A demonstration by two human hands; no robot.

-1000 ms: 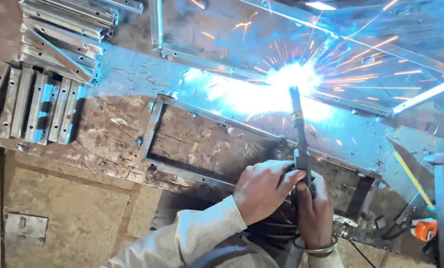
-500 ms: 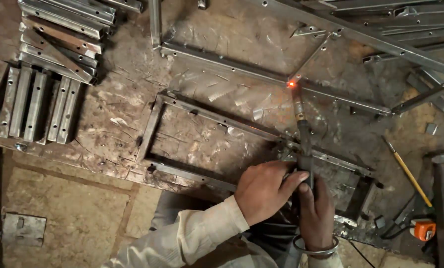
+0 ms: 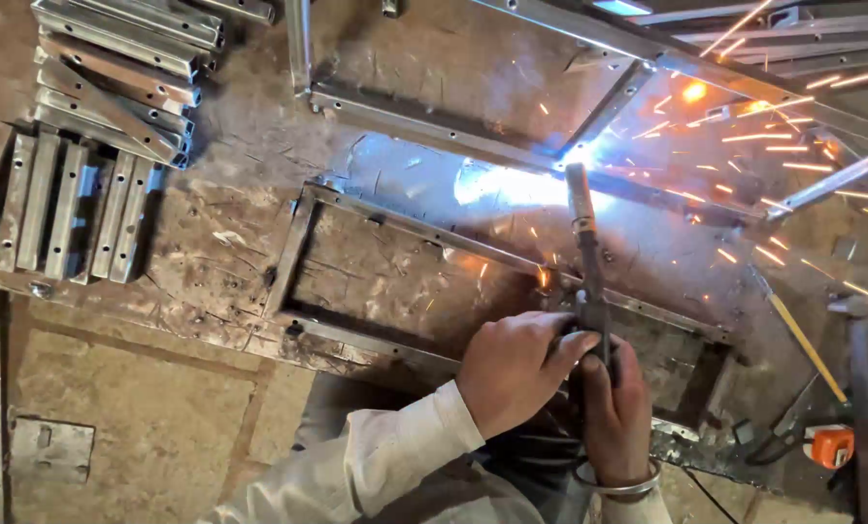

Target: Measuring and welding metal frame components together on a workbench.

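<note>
Both my hands grip a welding electrode holder (image 3: 589,291) that points away from me. My left hand (image 3: 514,369), in a pale sleeve, wraps its handle from the left. My right hand (image 3: 617,412), with a metal bangle at the wrist, holds it from below. The electrode tip touches a long steel bar (image 3: 434,121) of a frame, where a bright blue-white arc (image 3: 578,157) burns and sparks fly to the right. A smaller rectangular steel frame (image 3: 303,243) lies flat just in front of my hands.
Stacks of short steel channel pieces (image 3: 114,68) and a row of them (image 3: 65,209) lie at the left. More long bars (image 3: 803,58) cross the upper right. An orange tape measure (image 3: 830,446) and a yellow-handled tool (image 3: 803,344) lie at the right.
The arc burned brightly a second ago, went out to a red glow half a second ago, and burns again now with sparks flying right. My hands have stayed on the holder.
</note>
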